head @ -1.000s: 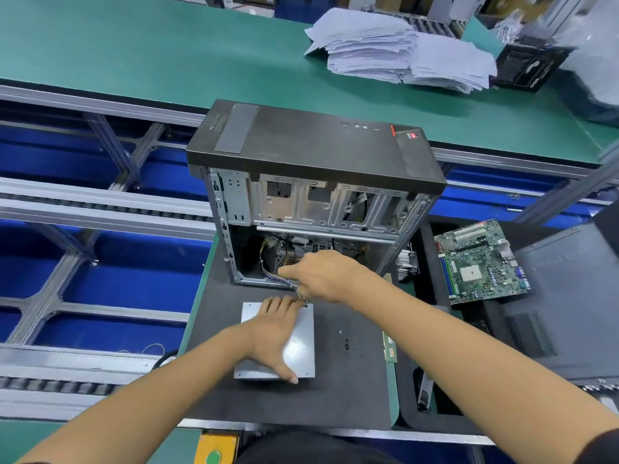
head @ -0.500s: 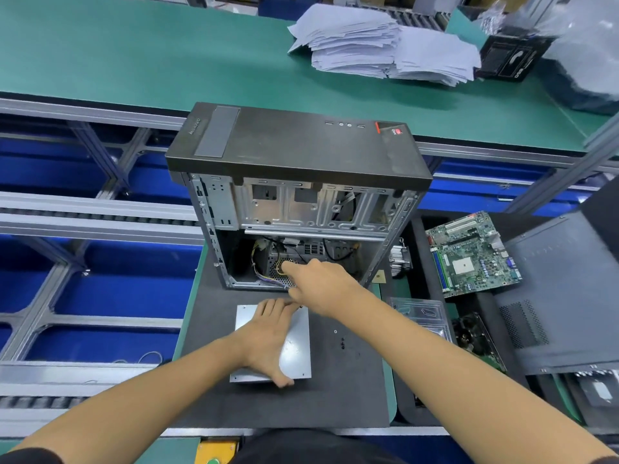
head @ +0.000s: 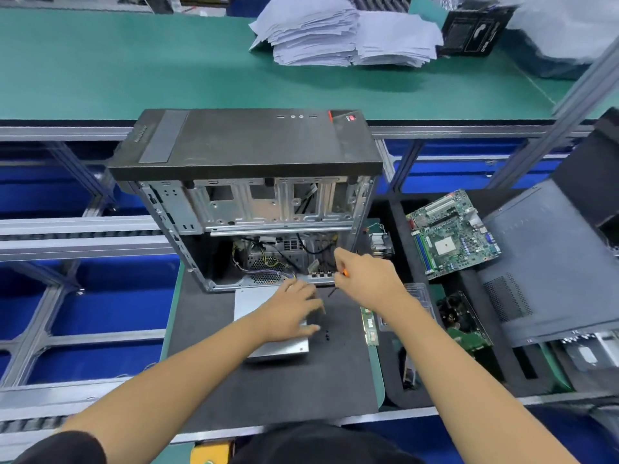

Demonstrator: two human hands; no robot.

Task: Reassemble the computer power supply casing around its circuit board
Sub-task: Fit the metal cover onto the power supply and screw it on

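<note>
The silver power supply casing [head: 249,304] lies flat on the black mat [head: 268,390], just in front of the open computer tower [head: 248,195]. My left hand [head: 294,311] rests on the casing's top with fingers spread. My right hand [head: 366,277] hovers at the tower's lower right opening, fingers curled round a small screwdriver [head: 343,272] with an orange handle; its dark shaft points down toward the mat. Wires and a perforated metal part [head: 268,266] show inside the tower's bottom. Loose black screws [head: 327,335] lie on the mat right of the casing.
A green motherboard [head: 452,236] and a grey side panel [head: 542,269] lie to the right. A heat sink [head: 380,242] and a memory stick [head: 369,324] sit near the tower. Paper stacks [head: 341,31] are on the far green bench. Open blue conveyor framing lies left.
My right hand left the wires inside the tower, moved right, and now holds the orange-handled screwdriver. My left hand slid slightly right on the casing.
</note>
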